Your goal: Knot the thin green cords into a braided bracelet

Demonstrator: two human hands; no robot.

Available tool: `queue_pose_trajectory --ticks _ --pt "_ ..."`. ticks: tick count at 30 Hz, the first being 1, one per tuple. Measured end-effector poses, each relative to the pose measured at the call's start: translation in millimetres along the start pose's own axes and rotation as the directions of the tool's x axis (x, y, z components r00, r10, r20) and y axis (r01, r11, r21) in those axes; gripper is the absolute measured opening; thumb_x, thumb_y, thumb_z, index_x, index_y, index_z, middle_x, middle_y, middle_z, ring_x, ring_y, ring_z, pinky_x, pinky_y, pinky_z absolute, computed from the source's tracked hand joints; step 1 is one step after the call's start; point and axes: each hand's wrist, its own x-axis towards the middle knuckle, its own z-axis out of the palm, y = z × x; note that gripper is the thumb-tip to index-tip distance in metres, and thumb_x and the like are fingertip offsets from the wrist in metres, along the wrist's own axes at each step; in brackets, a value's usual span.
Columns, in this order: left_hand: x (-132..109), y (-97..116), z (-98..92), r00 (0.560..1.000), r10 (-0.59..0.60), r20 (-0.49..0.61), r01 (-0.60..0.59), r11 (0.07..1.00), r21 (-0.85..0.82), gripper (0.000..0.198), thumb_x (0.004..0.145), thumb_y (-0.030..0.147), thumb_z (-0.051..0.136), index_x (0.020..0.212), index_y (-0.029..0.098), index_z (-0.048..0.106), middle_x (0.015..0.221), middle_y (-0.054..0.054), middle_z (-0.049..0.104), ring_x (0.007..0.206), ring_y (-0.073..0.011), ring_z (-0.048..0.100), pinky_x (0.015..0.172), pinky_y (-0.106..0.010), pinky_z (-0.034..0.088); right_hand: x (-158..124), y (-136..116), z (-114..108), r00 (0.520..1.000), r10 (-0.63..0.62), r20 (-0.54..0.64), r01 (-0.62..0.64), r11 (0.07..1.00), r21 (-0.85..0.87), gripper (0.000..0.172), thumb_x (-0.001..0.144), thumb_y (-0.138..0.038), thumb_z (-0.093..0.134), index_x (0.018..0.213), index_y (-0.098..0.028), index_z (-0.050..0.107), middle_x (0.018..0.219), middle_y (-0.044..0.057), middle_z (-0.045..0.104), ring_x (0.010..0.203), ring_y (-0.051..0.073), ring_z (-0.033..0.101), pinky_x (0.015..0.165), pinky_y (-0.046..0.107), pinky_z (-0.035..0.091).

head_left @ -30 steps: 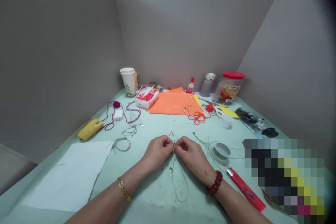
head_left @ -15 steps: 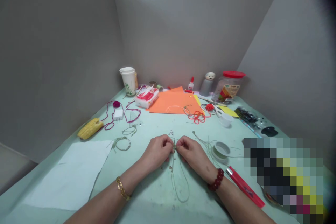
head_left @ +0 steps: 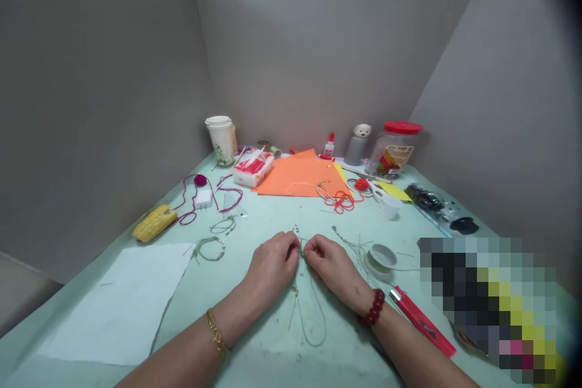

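My left hand (head_left: 271,268) and my right hand (head_left: 331,265) meet at the middle of the pale green table top (head_left: 254,339), their fingertips pinching a thin olive cord (head_left: 301,250) from both sides. The pinched spot is mostly hidden by my fingers. Below them the cord hangs in a long loop (head_left: 313,321) with small metal beads, resting on the table. A spool of green cord (head_left: 381,259) lies just beyond my right hand, with loose strands (head_left: 354,248) running toward it.
Finished cord bracelets (head_left: 209,249) lie left of my hands, near a white paper sheet (head_left: 113,306). A red utility knife (head_left: 422,321) lies by my right wrist. Orange paper (head_left: 302,176), red thread (head_left: 343,201), a tissue pack (head_left: 253,168) and jars stand beyond, against grey walls (head_left: 291,42).
My fingers stay together on the cord with small shifts of grip. The hanging loop sways slightly. The whole view drifts a little as my head moves.
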Motion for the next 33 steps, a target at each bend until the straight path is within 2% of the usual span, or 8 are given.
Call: queue_pose_trajectory --ticks 2,4,8,14,22,25,29,33 --pt "-1.2 0.3 -0.1 0.999 -0.001 -0.046 0.003 0.999 0.047 0.017 0.083 0.017 0.039 0.088 0.02 0.055 0.089 -0.002 0.057 0.07 -0.0121 0.051 0.063 -0.024 0.035 0.1 0.8 0.3 1.0 -0.001 0.001 0.001 1.0 0.008 0.009 0.075 -0.018 0.045 0.068 -0.018 0.05 0.046 -0.006 0.046 0.042 0.009 0.039 0.045 0.02 0.031" --pt "-2.6 1.4 -0.1 0.996 0.055 -0.065 -0.049 0.994 0.099 0.015 0.084 0.019 0.042 0.09 0.021 0.055 0.095 -0.002 0.055 0.075 -0.0123 0.052 0.064 -0.023 0.036 0.7 1.6 0.7 1.0 -0.002 -0.005 0.002 1.0 0.007 0.009 0.075 -0.017 0.045 0.068 -0.018 0.05 0.047 -0.006 0.046 0.043 0.009 0.04 0.045 0.02 0.031" --pt "-3.9 2.5 1.8 0.984 0.178 -0.031 -0.168 0.964 0.207 0.013 0.087 0.021 0.042 0.084 0.021 0.054 0.088 -0.001 0.054 0.086 -0.0146 0.051 0.067 -0.024 0.037 2.1 2.7 1.2 1.0 -0.017 -0.014 0.017 1.0 -0.008 0.008 0.074 -0.016 0.046 0.067 -0.018 0.05 0.047 -0.005 0.046 0.045 0.009 0.041 0.046 0.02 0.031" --pt "-3.7 -1.6 5.7 0.99 0.138 -0.011 -0.132 0.966 0.221 0.014 0.087 0.02 0.041 0.084 0.02 0.054 0.087 0.0 0.054 0.077 -0.0127 0.051 0.061 -0.024 0.034 2.5 2.4 1.6 0.999 -0.035 -0.033 0.034 0.999 -0.037 0.009 0.074 -0.017 0.047 0.066 -0.018 0.051 0.049 -0.004 0.048 0.047 0.01 0.042 0.046 0.021 0.03" --pt "-2.9 -0.5 4.3 0.998 0.009 -0.061 -0.006 0.999 0.045 0.01 0.081 0.017 0.043 0.079 0.02 0.053 0.08 0.001 0.053 0.069 -0.0108 0.049 0.062 -0.023 0.034 2.1 1.6 1.6 0.999 -0.027 -0.023 0.027 0.999 -0.039 0.01 0.075 -0.017 0.045 0.067 -0.017 0.052 0.05 -0.004 0.048 0.046 0.01 0.043 0.047 0.021 0.03" --pt "-3.2 0.3 2.8 0.997 0.032 -0.067 -0.03 0.999 0.028 0.012 0.082 0.019 0.044 0.085 0.021 0.056 0.085 0.001 0.055 0.072 -0.0112 0.05 0.065 -0.023 0.035 3.0 1.9 2.4 1.0 -0.017 -0.024 0.016 0.999 -0.038 0.009 0.074 -0.016 0.045 0.068 -0.017 0.052 0.049 -0.004 0.047 0.046 0.01 0.042 0.046 0.021 0.03" --pt "-2.0 -1.5 2.8 0.997 0.064 -0.038 -0.064 0.998 0.001 0.017 0.085 0.021 0.041 0.077 0.02 0.056 0.081 0.001 0.055 0.071 -0.0106 0.051 0.064 -0.022 0.035 3.4 2.1 2.6 0.998 -0.054 -0.044 0.051 0.997 -0.062 0.009 0.073 -0.016 0.046 0.066 -0.017 0.052 0.051 -0.004 0.048 0.048 0.011 0.043 0.048 0.021 0.031" --pt "-0.2 -2.4 3.9 0.996 -0.003 -0.085 -0.001 0.999 -0.049 0.015 0.082 0.018 0.043 0.072 0.019 0.054 0.076 0.001 0.053 0.066 -0.0101 0.048 0.062 -0.022 0.035 2.7 2.5 1.9 0.997 -0.061 -0.04 0.057 0.995 -0.076 0.01 0.074 -0.016 0.046 0.066 -0.017 0.052 0.051 -0.004 0.048 0.049 0.011 0.043 0.049 0.022 0.031"
